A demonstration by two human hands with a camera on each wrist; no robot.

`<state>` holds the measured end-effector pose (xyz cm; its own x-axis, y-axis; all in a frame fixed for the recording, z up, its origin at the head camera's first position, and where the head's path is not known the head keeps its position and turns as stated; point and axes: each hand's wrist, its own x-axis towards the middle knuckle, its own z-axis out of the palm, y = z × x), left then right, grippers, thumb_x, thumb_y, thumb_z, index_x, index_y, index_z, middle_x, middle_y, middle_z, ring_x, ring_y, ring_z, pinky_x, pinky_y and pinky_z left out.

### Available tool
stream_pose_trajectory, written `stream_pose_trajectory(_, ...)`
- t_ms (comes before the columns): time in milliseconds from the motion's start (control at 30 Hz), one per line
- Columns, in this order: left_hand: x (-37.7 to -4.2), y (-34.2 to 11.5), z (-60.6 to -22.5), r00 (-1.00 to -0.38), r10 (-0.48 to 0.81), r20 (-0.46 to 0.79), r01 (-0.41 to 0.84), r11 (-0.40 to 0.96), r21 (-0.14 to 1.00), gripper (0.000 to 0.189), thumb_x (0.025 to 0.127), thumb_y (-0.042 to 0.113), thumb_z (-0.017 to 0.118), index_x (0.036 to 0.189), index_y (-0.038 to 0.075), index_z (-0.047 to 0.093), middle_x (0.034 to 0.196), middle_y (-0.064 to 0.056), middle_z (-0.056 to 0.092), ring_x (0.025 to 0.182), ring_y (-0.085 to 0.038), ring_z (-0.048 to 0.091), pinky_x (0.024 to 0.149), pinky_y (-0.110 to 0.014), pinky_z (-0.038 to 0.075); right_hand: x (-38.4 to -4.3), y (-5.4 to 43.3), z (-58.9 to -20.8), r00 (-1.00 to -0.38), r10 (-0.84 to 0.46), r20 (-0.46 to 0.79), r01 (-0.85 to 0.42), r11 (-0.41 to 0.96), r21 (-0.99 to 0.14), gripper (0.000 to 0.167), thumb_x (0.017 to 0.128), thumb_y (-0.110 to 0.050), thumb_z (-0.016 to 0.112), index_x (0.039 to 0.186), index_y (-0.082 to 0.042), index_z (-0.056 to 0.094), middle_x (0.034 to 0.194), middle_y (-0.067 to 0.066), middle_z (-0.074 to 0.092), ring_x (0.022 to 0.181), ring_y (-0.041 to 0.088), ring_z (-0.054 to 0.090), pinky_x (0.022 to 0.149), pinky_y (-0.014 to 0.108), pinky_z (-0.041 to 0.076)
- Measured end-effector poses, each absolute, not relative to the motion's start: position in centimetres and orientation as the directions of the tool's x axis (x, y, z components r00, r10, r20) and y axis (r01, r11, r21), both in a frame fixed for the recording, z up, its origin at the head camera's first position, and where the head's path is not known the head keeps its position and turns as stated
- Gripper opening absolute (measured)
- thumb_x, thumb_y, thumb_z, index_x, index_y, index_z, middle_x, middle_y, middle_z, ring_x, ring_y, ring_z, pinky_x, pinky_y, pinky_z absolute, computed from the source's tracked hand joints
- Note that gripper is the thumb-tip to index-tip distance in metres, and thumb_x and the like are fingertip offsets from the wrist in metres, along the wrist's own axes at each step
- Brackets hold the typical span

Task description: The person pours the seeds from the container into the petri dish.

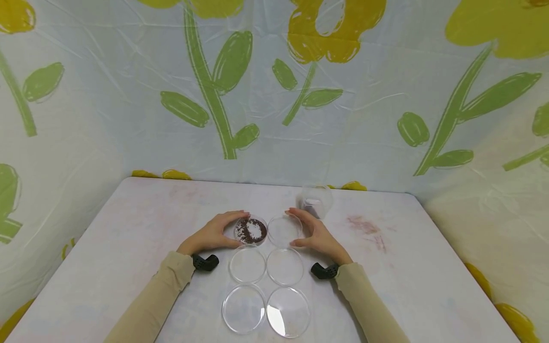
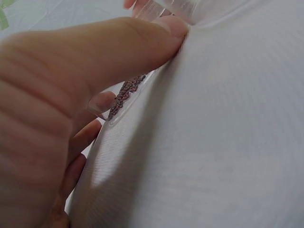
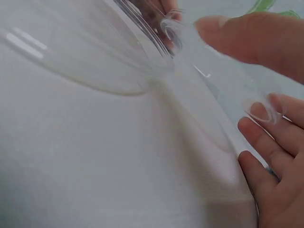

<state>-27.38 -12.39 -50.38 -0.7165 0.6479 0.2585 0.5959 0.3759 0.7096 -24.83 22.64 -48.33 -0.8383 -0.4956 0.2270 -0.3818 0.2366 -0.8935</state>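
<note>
A clear petri dish (image 1: 243, 237) holding small dark brown grains stands at the far left of the dish group. My left hand (image 1: 216, 232) holds it from the left, thumb at the near side and fingers at the far side; dark grains (image 2: 127, 95) show beneath the thumb in the left wrist view. Beside it, touching or nearly so, is an empty petri dish (image 1: 284, 230). My right hand (image 1: 318, 234) curves round that one from the right, thumb near and fingers far. In the right wrist view, the fingertips lie by its clear rim (image 3: 268, 114).
Two empty petri dishes (image 1: 247, 265) (image 1: 285, 267) form a row nearer me, with two more (image 1: 243, 308) (image 1: 288, 312) in front. Behind the right hand stands a clear container (image 1: 316, 202) with something dark inside. Reddish smears (image 1: 364, 225) mark the white tabletop (image 1: 429, 286).
</note>
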Motion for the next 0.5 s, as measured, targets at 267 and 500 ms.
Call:
stream_pose_trajectory(267, -27.2, -12.3, -50.3, -0.714, 0.642, 0.279, 0.603, 0.362, 0.711, 0.086, 0.076, 0.029, 0.086, 0.149, 0.008, 0.044, 0.144, -0.003, 0.054, 0.141, -0.027, 0.038, 0.115, -0.051, 0.027, -24.9, 22.4, -48.1, -0.824, -0.502, 0.263, -0.402, 0.189, -0.896, 0.09, 0.074, 0.008, 0.082, 0.15, 0.004, 0.033, 0.148, 0.02, 0.046, 0.141, 0.034, 0.036, 0.116, 0.026, 0.026)
stream_pose_trajectory(500, -27.1, -12.3, -50.2, -0.723, 0.637, 0.27, 0.597, 0.378, 0.708, 0.088, 0.075, 0.03, 0.086, 0.15, 0.009, 0.043, 0.146, -0.003, 0.051, 0.14, -0.027, 0.038, 0.114, -0.051, 0.028, -25.1, 22.0, -46.5, -0.813, -0.518, 0.266, -0.427, 0.22, -0.877, 0.09, 0.076, 0.003, 0.083, 0.152, -0.009, 0.036, 0.149, 0.016, 0.046, 0.141, 0.033, 0.037, 0.118, 0.041, 0.024)
